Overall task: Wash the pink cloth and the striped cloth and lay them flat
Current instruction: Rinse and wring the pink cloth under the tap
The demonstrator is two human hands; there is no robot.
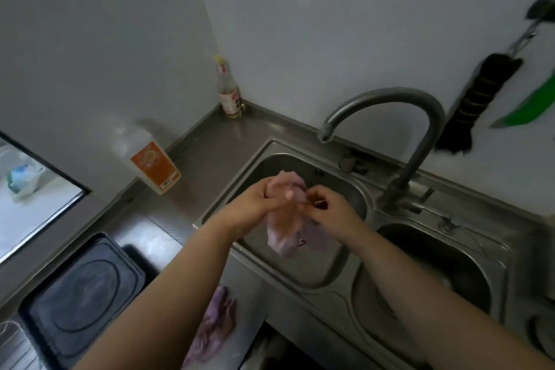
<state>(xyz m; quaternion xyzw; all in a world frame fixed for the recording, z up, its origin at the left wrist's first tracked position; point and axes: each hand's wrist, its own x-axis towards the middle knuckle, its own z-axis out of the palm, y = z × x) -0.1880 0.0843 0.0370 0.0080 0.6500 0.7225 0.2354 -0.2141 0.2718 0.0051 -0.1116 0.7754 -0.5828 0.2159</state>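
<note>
We hold the pink cloth [285,225] bunched over the left sink basin [315,267], at the centre of our view. Our left hand [264,204] wraps it, fingers curled round the upper bunch; our right hand [327,210] pinches its edge at 3 o'clock of that bunch, and the cloth's loose end hangs down between our wrists. A second, purplish cloth [214,327] lies crumpled on the counter edge at 7 o'clock from the basin; whether it is striped we cannot tell. The tap [387,105] arches over from 2 o'clock, its spout above the basin. At 10 o'clock stands a jug [147,159] with an orange label, its writing too blurred to read. In the corner at 11 o'clock stands a bottle [228,90] with a red-and-white label, also unreadable. A dark tray [81,291] sits at 8 o'clock.
</note>
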